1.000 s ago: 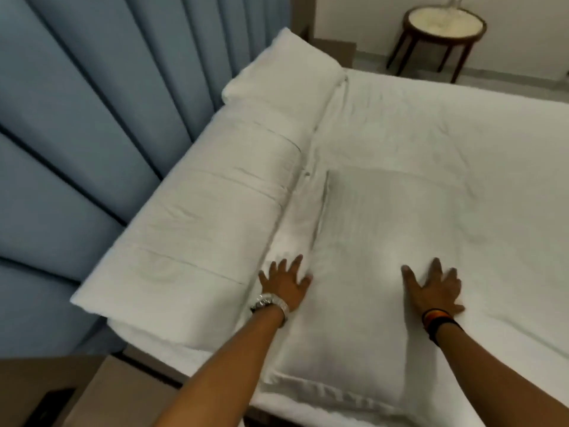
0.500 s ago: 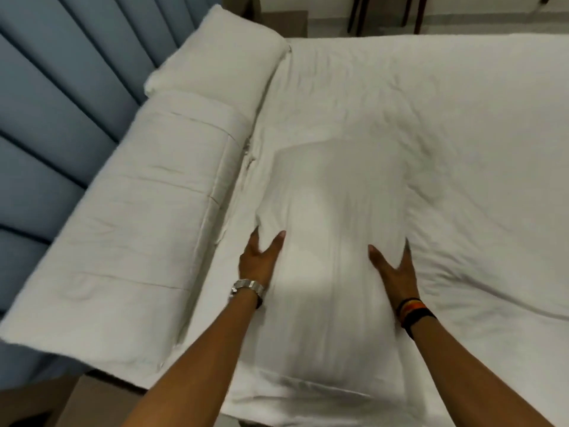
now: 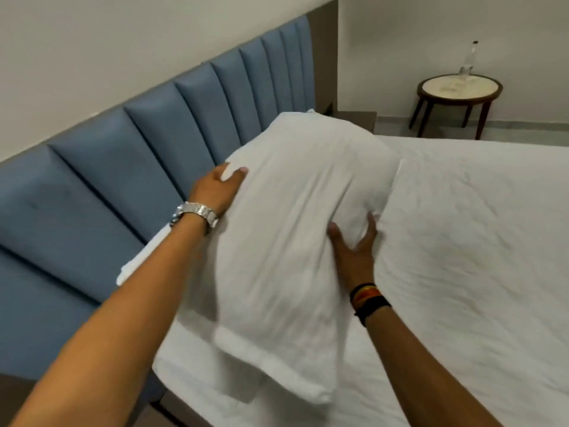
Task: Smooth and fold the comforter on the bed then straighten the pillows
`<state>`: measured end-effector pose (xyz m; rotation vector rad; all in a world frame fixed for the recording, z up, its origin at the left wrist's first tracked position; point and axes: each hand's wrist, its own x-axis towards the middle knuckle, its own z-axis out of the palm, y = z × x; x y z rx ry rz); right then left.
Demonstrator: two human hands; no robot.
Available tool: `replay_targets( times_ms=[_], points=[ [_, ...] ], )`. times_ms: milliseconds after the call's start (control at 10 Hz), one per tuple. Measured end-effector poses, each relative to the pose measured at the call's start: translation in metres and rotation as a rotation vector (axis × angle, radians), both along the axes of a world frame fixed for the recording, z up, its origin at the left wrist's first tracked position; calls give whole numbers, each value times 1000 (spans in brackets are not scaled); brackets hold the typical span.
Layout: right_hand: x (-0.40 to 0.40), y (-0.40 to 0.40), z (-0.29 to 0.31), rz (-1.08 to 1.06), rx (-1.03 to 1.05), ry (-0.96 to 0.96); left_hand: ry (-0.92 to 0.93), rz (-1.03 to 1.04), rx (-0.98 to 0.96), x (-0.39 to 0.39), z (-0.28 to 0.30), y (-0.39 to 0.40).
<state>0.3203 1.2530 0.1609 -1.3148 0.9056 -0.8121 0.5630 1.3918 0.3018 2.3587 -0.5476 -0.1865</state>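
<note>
1. pale walls met a blue padded headboard (image 3: 172,124) along the left, with a small round side table (image 3: 460,87) and a bottle (image 3: 469,58) on it in the far right corner.
2. a white bed (image 3: 462,241) filled the right and near part of the view, its cover creased.
3. the pillow (image 3: 295,229) was held up off the bed between both hands, its long axis running from the near edge toward the far headboard end, tilted up at the far end.
4. the left hand (image 3: 215,188) gripped the pillow's left side, fingers (image 3: 237,171) curled into the fabric, arm reaching out nearly straight.
5. the right hand (image 3: 354,245) clamped the right side lower down, fingers spread and pressed into the filling, wrist with dark bands.
6. a folded white layer (image 3: 138,260), probably the comforter, lay along the headboard just left of the pillow.
7. the pillow probably needed to go left and far, against the headboard; the left hand was nearer that spot.
</note>
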Motion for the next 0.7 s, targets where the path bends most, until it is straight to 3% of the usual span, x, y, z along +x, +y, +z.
replay_targets(
  times_ms=[100,200,300,400,500,600,700],
  points=[
    [50,46,-16,226,86,183,123,3,243,81,-26,48],
    [101,60,-36,156,-35,464,16,9,381,133,-89,73],
    [182,53,-36,73,-353,520,-164,-110,356,155,-150,72],
    [254,47,-51,214,-597,774,-119,-156,334,162,-207,67],
    [271,53,-88,272,-674,922,-74,-164,317,165,-248,75],
    [267,53,-84,323,-633,965,-43,-168,323,164,-253,80],
    [252,50,-36,344,-444,798,-86,-177,214,161,-217,72]
  ],
)
